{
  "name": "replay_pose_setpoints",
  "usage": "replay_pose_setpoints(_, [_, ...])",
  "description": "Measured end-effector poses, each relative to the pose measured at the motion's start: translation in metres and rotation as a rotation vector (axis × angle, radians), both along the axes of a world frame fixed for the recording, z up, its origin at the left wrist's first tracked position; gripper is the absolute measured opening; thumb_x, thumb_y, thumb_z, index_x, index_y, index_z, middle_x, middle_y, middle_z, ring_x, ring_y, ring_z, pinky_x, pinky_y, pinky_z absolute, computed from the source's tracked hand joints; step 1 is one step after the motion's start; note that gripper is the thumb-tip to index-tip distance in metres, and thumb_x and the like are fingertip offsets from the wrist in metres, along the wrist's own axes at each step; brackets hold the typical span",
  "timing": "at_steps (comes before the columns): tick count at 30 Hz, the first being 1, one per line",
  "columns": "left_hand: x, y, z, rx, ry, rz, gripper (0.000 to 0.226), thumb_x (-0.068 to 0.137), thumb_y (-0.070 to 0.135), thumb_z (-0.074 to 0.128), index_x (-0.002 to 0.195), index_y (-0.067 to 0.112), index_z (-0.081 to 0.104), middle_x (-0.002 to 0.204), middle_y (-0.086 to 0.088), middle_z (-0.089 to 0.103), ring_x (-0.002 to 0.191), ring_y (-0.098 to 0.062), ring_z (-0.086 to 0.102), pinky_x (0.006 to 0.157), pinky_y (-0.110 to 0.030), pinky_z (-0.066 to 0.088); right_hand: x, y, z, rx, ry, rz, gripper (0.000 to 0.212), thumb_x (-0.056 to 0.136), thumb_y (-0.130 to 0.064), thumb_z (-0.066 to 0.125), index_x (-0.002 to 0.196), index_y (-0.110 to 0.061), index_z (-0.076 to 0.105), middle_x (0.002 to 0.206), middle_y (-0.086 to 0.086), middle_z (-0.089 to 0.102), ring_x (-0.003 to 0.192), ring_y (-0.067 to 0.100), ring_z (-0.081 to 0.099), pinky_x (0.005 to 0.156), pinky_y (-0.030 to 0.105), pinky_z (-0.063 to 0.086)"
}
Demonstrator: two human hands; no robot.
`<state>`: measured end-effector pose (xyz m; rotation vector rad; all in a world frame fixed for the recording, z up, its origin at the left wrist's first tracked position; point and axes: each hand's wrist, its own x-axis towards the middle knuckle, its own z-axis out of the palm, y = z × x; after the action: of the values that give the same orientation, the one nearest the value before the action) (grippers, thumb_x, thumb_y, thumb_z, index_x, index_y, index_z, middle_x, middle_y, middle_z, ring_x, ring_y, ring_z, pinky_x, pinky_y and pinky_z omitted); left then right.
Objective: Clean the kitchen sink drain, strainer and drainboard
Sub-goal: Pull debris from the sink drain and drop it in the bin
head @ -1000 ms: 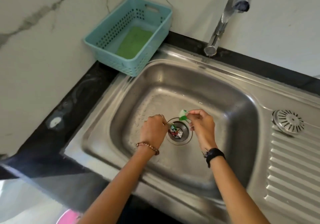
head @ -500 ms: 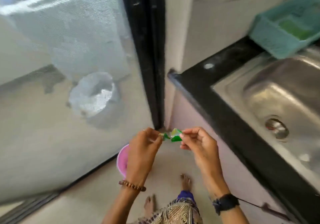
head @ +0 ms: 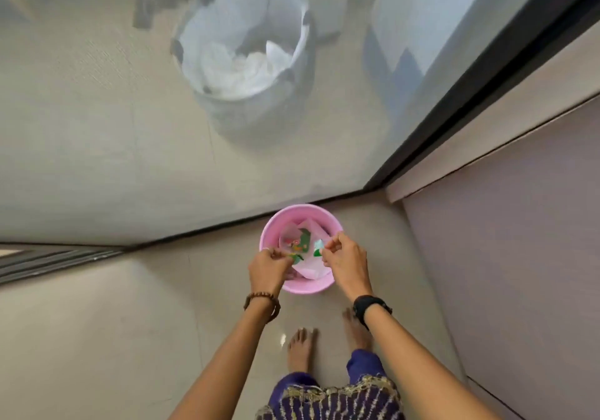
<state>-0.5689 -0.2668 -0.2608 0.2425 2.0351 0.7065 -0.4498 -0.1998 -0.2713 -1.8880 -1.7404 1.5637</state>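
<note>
Over floor bin [head: 300, 290], each hand (left [head: 267, 268], right [head: 345, 259]) pinches green scraps [head: 317, 247]

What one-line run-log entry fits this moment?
left hand: pinches scrap | right hand: pinches green scrap | both over pink bin

Green-and-white wrapper scraps [head: 317, 247] pinched over pink bin [head: 272, 225] holding litter

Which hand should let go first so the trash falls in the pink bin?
Probably either. The left hand and the right hand each pinch a green scrap above the pink bin. The right looks slightly better placed, nearer the bin's middle.
</note>
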Motion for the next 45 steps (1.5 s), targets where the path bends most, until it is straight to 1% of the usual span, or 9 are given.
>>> replay_pose_setpoints(3, [-0.004,0.006,-0.088,-0.040,-0.062,0.045,0.003,0.081,0.002,0.062,0.083,0.003,0.060,0.078,-0.021,0.067,0.060,-0.027,0.064,0.071,-0.038,0.058,-0.016,0.003,-0.085,-0.033,-0.025,0.009,0.016,0.082,0.000,0.054,0.095,-0.003,0.063,0.086,0.012,0.066,0.084,0.031,0.065,0.077,0.041,0.056])
replay_pose_setpoints(7, [0.003,0.005,-0.135,-0.065,-0.173,-0.024,0.019,0.089,0.015,0.052,0.107,0.018,0.051,0.069,-0.009,0.063,0.048,-0.018,0.062,0.040,-0.023,0.053,-0.023,-0.002,-0.137,-0.102,-0.078,0.032,0.015,0.085,-0.001,0.050,0.079,-0.011,0.059,0.085,0.012,0.069,0.074,0.029,0.069,0.073,0.039,0.058])
replay_pose_setpoints(10, [0.010,0.007,-0.115,-0.041,-0.173,0.044,0.014,0.094,0.022,0.045,0.102,0.014,0.052,0.070,-0.006,0.060,0.047,-0.016,0.057,0.038,-0.020,0.049,-0.019,-0.003,-0.118,-0.140,-0.034,-0.062,0.014,0.086,-0.003,0.051,0.078,-0.014,0.055,0.080,0.009,0.066,0.063,0.025,0.066,0.064,0.035,0.057])
replay_pose_setpoints(18, [0.049,0.057,0.117,0.192,-0.690,0.404,0.035,0.091,0.023,0.048,0.057,0.017,0.044,0.030,0.008,0.038,0.023,-0.003,0.030,0.027,-0.010,0.022,0.033,0.022,0.123,-0.233,0.428,-0.419,0.020,0.087,-0.009,0.052,0.070,-0.019,0.051,0.052,-0.005,0.046,0.036,0.004,0.037,0.034,0.014,0.030])
replay_pose_setpoints(25, [0.142,0.089,0.343,0.428,-0.967,-0.094,0.045,0.090,0.029,0.046,0.046,0.023,0.046,0.034,0.007,0.026,0.026,-0.004,0.022,0.029,-0.015,0.013,0.137,0.030,0.363,-0.022,0.752,-0.523,0.027,0.087,-0.015,0.054,0.063,-0.029,0.052,0.047,-0.010,0.039,0.036,0.004,0.028,0.034,0.015,0.021])
replay_pose_setpoints(30, [0.229,0.107,0.406,0.475,-0.931,-0.511,0.041,0.087,0.037,0.050,0.047,0.023,0.048,0.037,0.009,0.032,0.031,-0.004,0.028,0.033,-0.014,0.019,0.224,0.020,0.448,0.190,0.734,-0.623,0.025,0.088,-0.013,0.053,0.067,-0.026,0.053,0.047,-0.009,0.039,0.037,0.004,0.028,0.034,0.015,0.021])
replay_pose_setpoints(36, [0.377,0.165,0.428,0.492,-0.508,-1.129,0.031,0.091,0.028,0.050,0.062,0.021,0.057,0.041,0.009,0.047,0.035,-0.007,0.039,0.032,-0.014,0.028,0.397,0.031,0.465,0.403,0.330,-0.831,0.017,0.086,-0.014,0.059,0.071,-0.022,0.056,0.047,-0.007,0.055,0.034,0.001,0.039,0.032,0.013,0.025])
replay_pose_setpoints(41, [0.493,0.243,0.382,0.436,0.153,-1.541,0.018,0.088,0.026,0.052,0.086,0.014,0.065,0.084,-0.003,0.069,0.077,-0.019,0.063,0.077,-0.032,0.052,0.535,0.069,0.399,0.230,-0.125,-0.754,0.015,0.088,-0.017,0.056,0.075,-0.024,0.057,0.063,-0.006,0.064,0.057,0.007,0.055,0.060,0.026,0.045])
replay_pose_setpoints(45, [0.555,0.276,0.328,0.330,0.507,-1.762,0.026,0.090,0.023,0.046,0.104,0.010,0.064,0.111,-0.010,0.065,0.102,-0.028,0.060,0.085,-0.036,0.048,0.582,0.100,0.341,0.057,-0.320,-0.656,0.015,0.085,-0.017,0.053,0.092,-0.013,0.065,0.083,0.006,0.072,0.082,0.024,0.065,0.073,0.032,0.050])
